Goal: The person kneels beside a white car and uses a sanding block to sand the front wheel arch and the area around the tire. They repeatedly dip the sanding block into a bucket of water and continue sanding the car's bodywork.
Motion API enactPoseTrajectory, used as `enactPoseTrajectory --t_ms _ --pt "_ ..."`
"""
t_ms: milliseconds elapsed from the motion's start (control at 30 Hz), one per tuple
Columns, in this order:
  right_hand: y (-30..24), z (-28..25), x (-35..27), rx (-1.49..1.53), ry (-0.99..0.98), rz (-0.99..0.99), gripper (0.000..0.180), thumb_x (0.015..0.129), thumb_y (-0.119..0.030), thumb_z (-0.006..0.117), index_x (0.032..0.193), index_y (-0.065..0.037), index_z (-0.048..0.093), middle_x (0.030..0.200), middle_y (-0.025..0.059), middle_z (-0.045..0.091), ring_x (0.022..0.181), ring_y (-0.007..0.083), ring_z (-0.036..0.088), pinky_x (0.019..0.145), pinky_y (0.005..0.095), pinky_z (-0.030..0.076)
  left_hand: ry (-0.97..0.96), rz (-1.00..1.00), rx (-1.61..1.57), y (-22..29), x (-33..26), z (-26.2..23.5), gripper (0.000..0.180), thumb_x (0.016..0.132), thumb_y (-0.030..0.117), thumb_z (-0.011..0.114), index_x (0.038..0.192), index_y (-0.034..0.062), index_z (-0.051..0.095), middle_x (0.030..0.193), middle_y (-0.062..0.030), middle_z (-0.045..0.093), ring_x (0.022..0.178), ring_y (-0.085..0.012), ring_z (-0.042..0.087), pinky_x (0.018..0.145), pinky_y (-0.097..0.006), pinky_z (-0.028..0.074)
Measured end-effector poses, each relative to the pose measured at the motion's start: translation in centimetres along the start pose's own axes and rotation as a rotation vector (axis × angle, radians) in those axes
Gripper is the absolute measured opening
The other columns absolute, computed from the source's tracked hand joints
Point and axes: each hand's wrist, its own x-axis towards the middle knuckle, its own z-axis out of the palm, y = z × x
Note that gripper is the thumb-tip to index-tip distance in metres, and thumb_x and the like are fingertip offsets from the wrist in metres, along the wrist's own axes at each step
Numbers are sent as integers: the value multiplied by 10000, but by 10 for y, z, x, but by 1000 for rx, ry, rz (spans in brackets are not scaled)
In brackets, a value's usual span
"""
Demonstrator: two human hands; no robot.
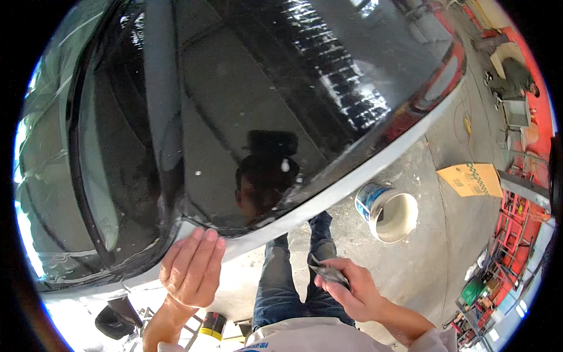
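A glossy black car panel (234, 88) with a light grey edge strip (305, 216) fills the upper left and middle, spotted with water drops. My left hand (192, 267) lies on the light grey strip near the corner beside the dark glass, its fingers stretched out and its fingertips touching the panel's border. In my right hand (358, 287), held apart from the car in front of my body, is a folded dark grey sheet (329, 272). It is pinched between thumb and fingers, and whether it is sandpaper or cloth I cannot tell.
A white bucket (365, 205) with a blue label stands on the concrete floor (410, 276), right of my legs. Beyond it lies a flat cardboard piece (472, 179). Red racks (513, 226) and a green coil (472, 291) line the right side. A can (212, 324) stands below my left wrist.
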Motion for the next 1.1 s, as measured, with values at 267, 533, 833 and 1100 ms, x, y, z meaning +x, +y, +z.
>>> enactPoseTrajectory --t_ms 267,533,833,1100 --pt "27 -18 -2 497 249 -118 300 993 1 570 1285 19 504 1171 135 645 1051 176 638 931 342 512 -105 91 -12 60 17 36 324 938 144 603 1222 103 754 1313 -82 711 1349 -205 582 1210 -399 330" --pt "21 -48 28 547 364 -65 182 974 -63 679 1114 25 602 968 91 696 870 159 686 797 308 556 -82 -34 -305 112 87 68 478 837 94 699 1306 7 664 1470 -198 576 1434 -337 484 1198 -471 353" --pt "-7 -62 82 485 475 -64 132 980 -110 678 999 20 667 838 62 703 708 117 660 655 263 546 40 -100 -519 102 104 56 229 818 37 741 1047 34 749 1241 -133 720 1255 -277 643 1048 -416 504" --pt "-25 -63 102 414 492 -28 231 951 -182 720 861 31 700 727 51 690 606 99 632 573 250 515 26 -174 -556 101 95 51 239 806 24 770 1042 42 739 1246 -132 719 1243 -290 644 1051 -454 497"
